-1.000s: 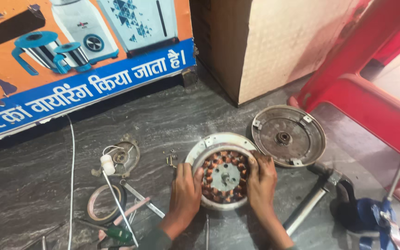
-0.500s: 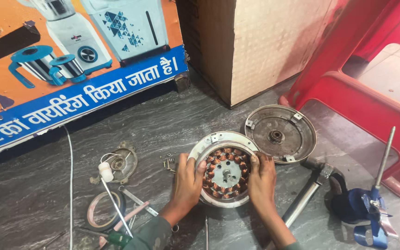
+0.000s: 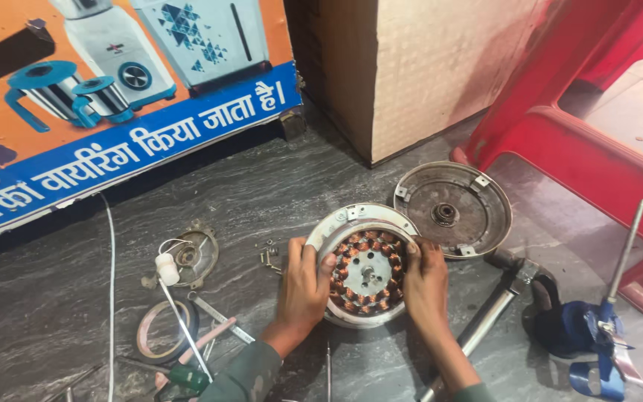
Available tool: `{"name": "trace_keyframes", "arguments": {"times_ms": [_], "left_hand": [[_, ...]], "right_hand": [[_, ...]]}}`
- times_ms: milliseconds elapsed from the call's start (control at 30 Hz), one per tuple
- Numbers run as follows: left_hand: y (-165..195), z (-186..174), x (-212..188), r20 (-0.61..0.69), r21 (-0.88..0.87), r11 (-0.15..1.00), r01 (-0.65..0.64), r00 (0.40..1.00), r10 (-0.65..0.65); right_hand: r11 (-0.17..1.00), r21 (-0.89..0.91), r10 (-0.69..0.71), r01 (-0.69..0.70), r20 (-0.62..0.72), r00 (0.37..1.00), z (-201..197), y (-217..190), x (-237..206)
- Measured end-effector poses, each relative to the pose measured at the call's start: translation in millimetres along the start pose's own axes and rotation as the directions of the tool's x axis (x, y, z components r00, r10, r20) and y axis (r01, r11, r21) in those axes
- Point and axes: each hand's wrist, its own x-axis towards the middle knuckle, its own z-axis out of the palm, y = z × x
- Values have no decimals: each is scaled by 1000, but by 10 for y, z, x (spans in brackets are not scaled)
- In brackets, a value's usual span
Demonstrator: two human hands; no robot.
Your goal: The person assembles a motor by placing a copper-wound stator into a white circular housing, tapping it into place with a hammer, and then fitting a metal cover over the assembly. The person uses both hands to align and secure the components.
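Grey stone floor (image 3: 321,186), scratched and dusty, crowded with parts. At the back edge, an orange and blue poster board (image 3: 113,97) leaning, beside it a cardboard box (image 3: 426,67); to the right, a red plastic stool (image 3: 597,141) closing that side.

Near the middle, a round motor stator (image 3: 365,266) with copper windings, lying flat in its white ring. Left hand (image 3: 303,286) pressed on the left rim, fingers curled over the edge, gripping it. Right hand (image 3: 426,279) on the right rim, fingers also bent over the edge, grasping the same part. Both hands holding, not released.

Just beside the stator, to the upper right, a grey round metal cover (image 3: 453,208), almost touching the white ring. Right of the right hand, a metal rod (image 3: 485,320) lying slanted, very near the wrist, and a blue object with a shaft (image 3: 597,327) further out. On the left, a small round plate with wires (image 3: 187,257), a tape roll (image 3: 164,331) and a screwdriver (image 3: 184,372), apart from the left hand. Some small screws (image 3: 269,255) close to the left fingers. Open floor mostly behind the stator, toward the poster; little free room at right.
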Motion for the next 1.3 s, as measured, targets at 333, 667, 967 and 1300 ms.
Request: {"name": "trace_keyframes", "arguments": {"times_ms": [333,667,967,1300], "left_hand": [[39,37,33,-39,97,995,39,999,-35],[80,105,69,27,166,982,85,996,-90],[-165,120,7,13,-33,991,129,992,-129],[-327,271,68,-87,-110,937,331,936,-341]], "right_hand": [[1000,-13,-27,27,15,1000,-30,149,142],[985,-148,107,-93,92,990,-387,-256,185],[930,-363,-65,58,-6,998,-501,-219,205],[797,506,128,-330,392,911,-26,473,267]]}}
